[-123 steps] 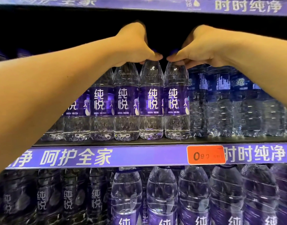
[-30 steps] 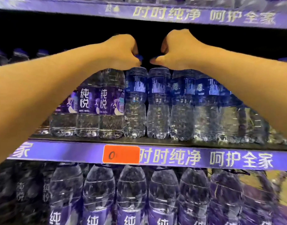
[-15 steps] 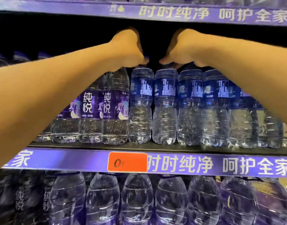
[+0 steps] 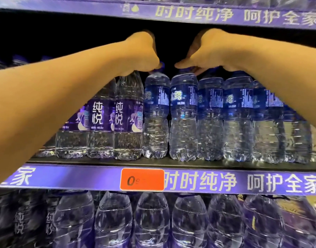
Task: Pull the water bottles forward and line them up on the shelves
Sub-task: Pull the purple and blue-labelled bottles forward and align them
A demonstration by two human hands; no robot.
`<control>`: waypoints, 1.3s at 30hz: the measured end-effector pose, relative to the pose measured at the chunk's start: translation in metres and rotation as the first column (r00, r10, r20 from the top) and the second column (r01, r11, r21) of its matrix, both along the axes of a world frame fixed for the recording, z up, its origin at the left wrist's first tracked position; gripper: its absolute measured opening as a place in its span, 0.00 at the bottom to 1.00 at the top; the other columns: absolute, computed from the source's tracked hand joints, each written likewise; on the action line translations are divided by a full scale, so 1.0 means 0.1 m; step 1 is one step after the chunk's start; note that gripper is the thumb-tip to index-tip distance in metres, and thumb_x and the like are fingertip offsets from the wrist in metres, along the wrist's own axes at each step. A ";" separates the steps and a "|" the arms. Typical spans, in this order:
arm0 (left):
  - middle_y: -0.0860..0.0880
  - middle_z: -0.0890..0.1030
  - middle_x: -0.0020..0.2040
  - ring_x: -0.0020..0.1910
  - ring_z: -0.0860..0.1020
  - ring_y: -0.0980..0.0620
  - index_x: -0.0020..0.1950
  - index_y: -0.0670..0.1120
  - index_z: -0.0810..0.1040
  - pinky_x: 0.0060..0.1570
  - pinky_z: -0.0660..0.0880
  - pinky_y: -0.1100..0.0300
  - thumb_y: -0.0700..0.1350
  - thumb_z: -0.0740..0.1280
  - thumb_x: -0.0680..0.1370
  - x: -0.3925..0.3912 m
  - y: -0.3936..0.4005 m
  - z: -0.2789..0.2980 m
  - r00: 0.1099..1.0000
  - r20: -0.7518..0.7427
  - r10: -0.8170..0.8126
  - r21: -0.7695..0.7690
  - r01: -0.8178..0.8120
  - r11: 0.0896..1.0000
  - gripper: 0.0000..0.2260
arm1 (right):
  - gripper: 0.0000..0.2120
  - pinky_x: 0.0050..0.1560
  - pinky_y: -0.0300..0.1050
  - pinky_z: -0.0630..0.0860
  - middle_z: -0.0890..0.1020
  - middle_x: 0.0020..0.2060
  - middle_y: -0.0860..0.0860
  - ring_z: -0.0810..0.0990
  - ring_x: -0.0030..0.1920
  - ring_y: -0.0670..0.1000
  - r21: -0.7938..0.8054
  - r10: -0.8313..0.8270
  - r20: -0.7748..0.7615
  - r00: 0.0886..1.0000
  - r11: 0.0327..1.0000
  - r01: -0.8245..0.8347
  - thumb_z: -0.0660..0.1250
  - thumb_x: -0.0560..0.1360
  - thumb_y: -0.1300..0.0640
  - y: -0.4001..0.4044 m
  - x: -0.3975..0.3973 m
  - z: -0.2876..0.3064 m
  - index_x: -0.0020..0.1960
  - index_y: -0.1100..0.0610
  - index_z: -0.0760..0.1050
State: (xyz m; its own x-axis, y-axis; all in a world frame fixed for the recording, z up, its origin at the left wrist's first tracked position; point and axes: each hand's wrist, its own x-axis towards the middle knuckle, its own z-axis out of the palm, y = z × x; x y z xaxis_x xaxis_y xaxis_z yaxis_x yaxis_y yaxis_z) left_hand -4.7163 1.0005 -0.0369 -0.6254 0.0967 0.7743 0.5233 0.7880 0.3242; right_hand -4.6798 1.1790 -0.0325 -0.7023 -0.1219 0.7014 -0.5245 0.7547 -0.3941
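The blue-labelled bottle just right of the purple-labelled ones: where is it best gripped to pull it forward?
Probably at the cap and neck, from above. The blue-labelled bottle stands upright with neighbours tight against both sides, leaving only its top free. The left hand already holds it there.

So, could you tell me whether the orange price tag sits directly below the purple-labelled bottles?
No, the orange price tag sits on the shelf edge below the leftmost blue-labelled bottle, right of the purple-labelled bottles.

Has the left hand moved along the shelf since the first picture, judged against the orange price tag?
Yes, rightward. The left hand was left of the orange price tag earlier; now it grips the cap of a blue-label bottle directly above the tag.
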 end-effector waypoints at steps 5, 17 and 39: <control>0.45 0.80 0.54 0.51 0.77 0.46 0.58 0.42 0.79 0.57 0.78 0.50 0.46 0.73 0.76 0.00 0.03 -0.05 0.999 -0.035 -0.028 0.061 0.030 0.998 0.13 | 0.13 0.25 0.29 0.75 0.81 0.47 0.47 0.81 0.43 0.46 -0.032 0.039 0.030 0.999 0.999 -0.038 0.73 0.75 0.62 -0.01 -0.02 0.02 0.57 0.54 0.76; 0.46 0.80 0.57 0.54 0.78 0.46 0.60 0.47 0.78 0.59 0.76 0.49 0.46 0.72 0.77 0.10 0.01 -0.06 0.997 0.038 -0.067 0.006 0.067 0.998 0.12 | 0.21 0.32 0.32 0.78 0.82 0.48 0.43 0.83 0.46 0.46 -0.007 0.047 0.048 0.998 0.999 -0.047 0.76 0.72 0.55 -0.03 -0.08 0.05 0.62 0.48 0.76; 0.52 0.77 0.59 0.58 0.73 0.48 0.64 0.47 0.75 0.55 0.66 0.58 0.49 0.76 0.73 0.17 0.01 -0.05 0.975 0.126 -0.181 0.074 0.172 0.982 0.22 | 0.18 0.38 0.36 0.78 0.83 0.48 0.46 0.83 0.47 0.47 -0.049 0.050 0.071 0.996 0.998 -0.047 0.75 0.73 0.60 0.02 -0.09 0.02 0.61 0.52 0.77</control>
